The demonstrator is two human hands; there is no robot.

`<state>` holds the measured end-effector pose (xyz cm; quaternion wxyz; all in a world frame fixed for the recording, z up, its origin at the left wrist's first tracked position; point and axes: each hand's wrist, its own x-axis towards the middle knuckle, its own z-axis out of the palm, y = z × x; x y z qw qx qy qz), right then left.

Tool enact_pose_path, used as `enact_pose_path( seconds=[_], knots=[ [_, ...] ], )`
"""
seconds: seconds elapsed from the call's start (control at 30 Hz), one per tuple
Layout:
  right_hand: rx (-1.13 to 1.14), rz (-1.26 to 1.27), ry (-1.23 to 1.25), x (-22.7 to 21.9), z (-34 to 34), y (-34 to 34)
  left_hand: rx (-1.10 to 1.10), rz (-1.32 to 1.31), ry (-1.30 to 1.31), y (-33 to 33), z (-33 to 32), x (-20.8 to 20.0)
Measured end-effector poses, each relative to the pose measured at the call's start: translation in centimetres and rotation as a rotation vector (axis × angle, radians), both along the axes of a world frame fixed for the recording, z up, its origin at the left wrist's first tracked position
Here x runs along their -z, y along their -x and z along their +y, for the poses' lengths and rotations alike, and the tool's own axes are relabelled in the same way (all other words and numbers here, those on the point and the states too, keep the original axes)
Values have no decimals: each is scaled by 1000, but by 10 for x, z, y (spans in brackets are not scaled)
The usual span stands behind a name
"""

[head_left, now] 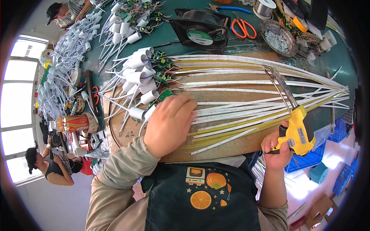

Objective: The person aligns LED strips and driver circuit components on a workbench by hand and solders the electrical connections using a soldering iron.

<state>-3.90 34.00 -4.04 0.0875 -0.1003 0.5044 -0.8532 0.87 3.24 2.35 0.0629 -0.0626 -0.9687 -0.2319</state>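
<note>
My left hand (168, 123) is closed, with its fingers bent down over the ends of the LED strips (231, 109); whatever they pinch is hidden beneath them. A green circuit board (167, 93) shows just beyond the knuckles. Beside that hand lies a cluster of white plastic caps (135, 77) with white cables and small boards joined to them. My right hand (275, 150) is wrapped round the grip of a yellow soldering gun (300, 131). Its long metal tip points away from me, above the strips, which fan out across a brown work board (216, 92) and gather at the right.
Along the far side stand a black fan (200, 30), orange-handled scissors (243, 29), a solder spool (264, 7) and a metal dish of pale bits (278, 37). More caps (71, 46) are piled at left. Two people are further off at left. Blue crates (306, 158) sit lower right.
</note>
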Motion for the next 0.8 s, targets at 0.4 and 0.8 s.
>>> enact_pose_path(
  seconds=[0.4,0.8],
  knots=[
    [2,2,-28,-1,0,0,195,-191,116,-31,18,9],
    [-10,18,-16,2,0,2,185,-224,122,-31,12,3]
  ],
)
